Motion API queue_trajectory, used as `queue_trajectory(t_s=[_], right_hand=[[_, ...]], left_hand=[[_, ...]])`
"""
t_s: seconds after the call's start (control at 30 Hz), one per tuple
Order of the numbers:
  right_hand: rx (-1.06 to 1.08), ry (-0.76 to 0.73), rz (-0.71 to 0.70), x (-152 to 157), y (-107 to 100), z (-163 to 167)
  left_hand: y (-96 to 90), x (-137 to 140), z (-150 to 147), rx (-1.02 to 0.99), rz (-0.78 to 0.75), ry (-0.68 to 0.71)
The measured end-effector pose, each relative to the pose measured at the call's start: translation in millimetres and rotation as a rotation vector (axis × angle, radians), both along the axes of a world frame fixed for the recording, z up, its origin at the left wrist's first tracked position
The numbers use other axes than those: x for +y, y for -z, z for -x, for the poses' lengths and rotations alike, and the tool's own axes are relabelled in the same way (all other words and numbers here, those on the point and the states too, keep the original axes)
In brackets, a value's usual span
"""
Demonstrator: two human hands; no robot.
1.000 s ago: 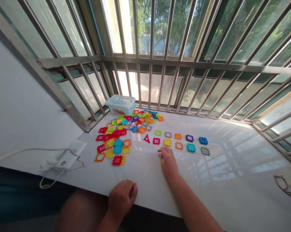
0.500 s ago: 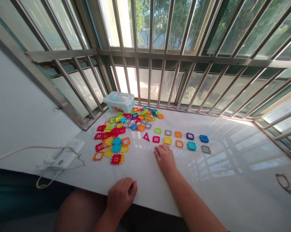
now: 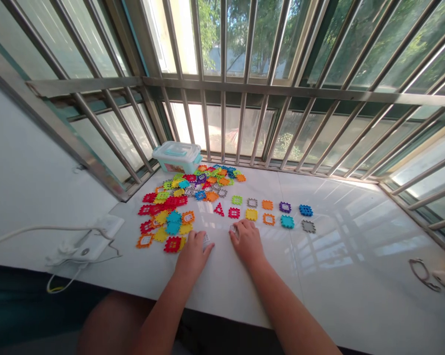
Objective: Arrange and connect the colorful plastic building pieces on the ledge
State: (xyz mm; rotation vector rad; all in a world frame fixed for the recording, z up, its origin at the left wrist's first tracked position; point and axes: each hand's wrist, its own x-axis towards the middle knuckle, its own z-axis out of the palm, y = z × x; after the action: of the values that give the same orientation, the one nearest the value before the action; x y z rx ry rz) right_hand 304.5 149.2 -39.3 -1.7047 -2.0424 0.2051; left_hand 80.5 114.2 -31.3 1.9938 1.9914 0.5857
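My left hand [image 3: 193,251] rests at the near edge of the coloured pile, thumb and fingers apart around a small white window piece [image 3: 206,237] lying on the white surface. Pinched at the fingertips of my right hand [image 3: 247,240] is another white window piece [image 3: 232,229], partly covered by the fingers. Just beyond that hand lie a red triangle piece [image 3: 219,209], a red square piece [image 3: 234,213] and a yellow square piece [image 3: 251,214]. They belong to two rows of plastic building tiles, with a turquoise tile [image 3: 287,221] and a grey frame tile [image 3: 308,226] toward the right.
A heap of mixed tiles [image 3: 178,201] spreads across the left. Behind it stands a lidded plastic box [image 3: 178,156]. A white power strip [image 3: 99,242] with cables lies at far left. Metal bars [image 3: 222,128] line the window; a ring-like metal object [image 3: 420,272] is at right.
My left hand has moved forward from the near edge of the surface to the loose white window piece, its fingers opening. My right hand stays by its piece. The view has shifted slightly.
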Motion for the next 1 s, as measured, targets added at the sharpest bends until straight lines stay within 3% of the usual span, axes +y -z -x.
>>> queue_trajectory(t_s=[0.27, 0.57, 0.77, 1.0], right_hand=[[0.034, -0.033, 0.023, 0.7, 0.0, -4.0], [-0.05, -0.018, 0.003, 2.1, 1.5, 0.0], [-0.078, -0.017, -0.011, 3.9, 6.5, -2.0], [-0.007, -0.076, -0.008, 5.6, 10.9, -5.7]], left_hand=[[2.4, 14.4, 1.9, -0.164, 0.054, 0.095], [-0.6, 33.7, -34.2, -0.085, -0.198, 0.295], [5.0, 55.6, -50.7, -0.18, -0.228, 0.351], [4.8, 55.5, -48.2, -0.314, -0.202, 0.371]])
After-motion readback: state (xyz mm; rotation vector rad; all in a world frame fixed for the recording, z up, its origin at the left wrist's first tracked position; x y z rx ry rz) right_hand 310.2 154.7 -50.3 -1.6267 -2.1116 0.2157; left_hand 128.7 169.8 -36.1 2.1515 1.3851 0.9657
